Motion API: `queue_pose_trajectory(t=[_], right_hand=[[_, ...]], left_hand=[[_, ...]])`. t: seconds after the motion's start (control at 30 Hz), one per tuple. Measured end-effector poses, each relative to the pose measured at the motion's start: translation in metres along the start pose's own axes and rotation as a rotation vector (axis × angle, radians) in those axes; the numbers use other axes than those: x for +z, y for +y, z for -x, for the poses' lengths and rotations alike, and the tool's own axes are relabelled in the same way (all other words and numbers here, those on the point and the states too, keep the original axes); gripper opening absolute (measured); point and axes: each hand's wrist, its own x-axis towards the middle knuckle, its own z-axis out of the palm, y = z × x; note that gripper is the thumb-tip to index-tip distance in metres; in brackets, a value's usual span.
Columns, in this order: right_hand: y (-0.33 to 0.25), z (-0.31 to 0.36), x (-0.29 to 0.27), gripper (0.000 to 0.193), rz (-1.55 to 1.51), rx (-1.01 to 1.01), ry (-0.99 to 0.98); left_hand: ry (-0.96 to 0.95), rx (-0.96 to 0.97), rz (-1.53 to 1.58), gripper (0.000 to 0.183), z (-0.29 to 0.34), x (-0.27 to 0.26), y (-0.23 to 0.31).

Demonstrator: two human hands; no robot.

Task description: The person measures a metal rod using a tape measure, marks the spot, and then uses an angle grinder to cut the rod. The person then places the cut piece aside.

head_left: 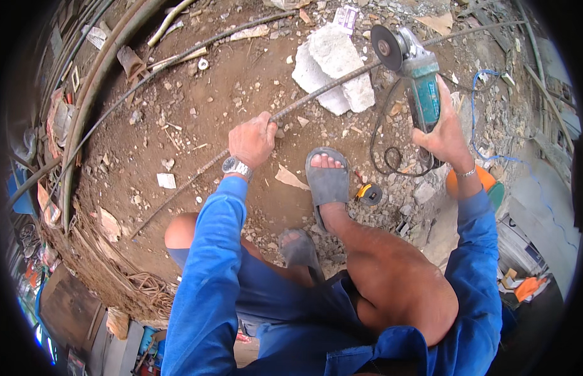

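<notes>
A long steel rebar (pixel 323 89) runs slantwise from the lower left to the upper right, passing over a broken white concrete chunk (pixel 337 66). My left hand (pixel 252 139) is closed around the rebar to the left of the chunk. In my right hand (pixel 446 135) is a teal angle grinder (pixel 425 94), gripped by its body. Its dark cutting disc (pixel 387 48) stands on edge close to the rebar, right of the chunk; whether they touch I cannot tell. The grinder's black cord (pixel 378 150) loops on the ground below it.
Near my sandalled foot (pixel 329 178) lies a yellow and black tape measure (pixel 368 193). A blue cord (pixel 474 113) trails along the right. Bent pipes and bars (pixel 91 94) curve along the left, with a tangle of rope (pixel 150 291) lower down. Rubble covers the dirt ground.
</notes>
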Motion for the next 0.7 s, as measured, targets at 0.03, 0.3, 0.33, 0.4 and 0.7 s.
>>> queue_pose_trajectory(t=[0.03, 0.3, 0.33, 0.4, 0.7], right_hand=[[0.001, -0.004, 0.002, 0.107, 0.033, -0.027, 0.001], [-0.004, -0.005, 0.004, 0.106, 0.14, -0.012, -0.021], [-0.005, -0.005, 0.004, 0.106, 0.13, 0.004, -0.025], [-0.008, -0.004, 0.004, 0.106, 0.112, 0.041, -0.036], [-0.013, -0.008, 0.0, 0.105, 0.126, 0.082, -0.108]], left_hand=[[0.011, 0.0, -0.005, 0.024, 0.002, 0.0, 0.0], [0.043, -0.023, -0.018, 0.023, 0.005, 0.005, 0.002], [0.043, -0.024, -0.019, 0.023, 0.005, 0.004, 0.003], [0.047, -0.028, -0.021, 0.023, 0.005, 0.004, 0.004], [0.074, -0.014, -0.014, 0.022, 0.006, 0.006, 0.003]])
